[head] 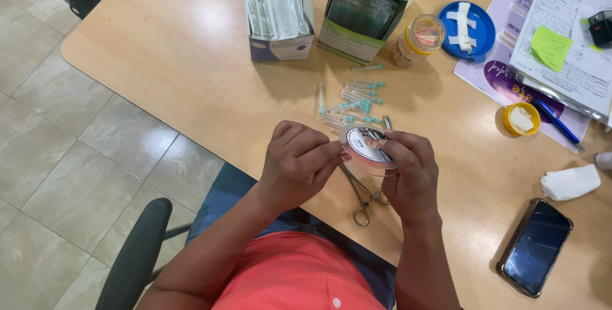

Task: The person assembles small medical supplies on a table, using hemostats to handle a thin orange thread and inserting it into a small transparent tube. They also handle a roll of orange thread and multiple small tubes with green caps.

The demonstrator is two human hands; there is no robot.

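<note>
A small round clear spool with a printed label is held upright in my right hand, above the table's near edge. My left hand pinches at the spool's left rim with thumb and forefinger; whether a thread is between them is too small to tell. Metal forceps lie on the wooden table just under both hands. Several capped needles with teal hubs are scattered just beyond the spool.
Two open boxes of packets, a white one and a green one, stand at the back. A lidded jar, blue lid, papers, yellow cap, pen, tissue and phone lie right. Chair arm lower left.
</note>
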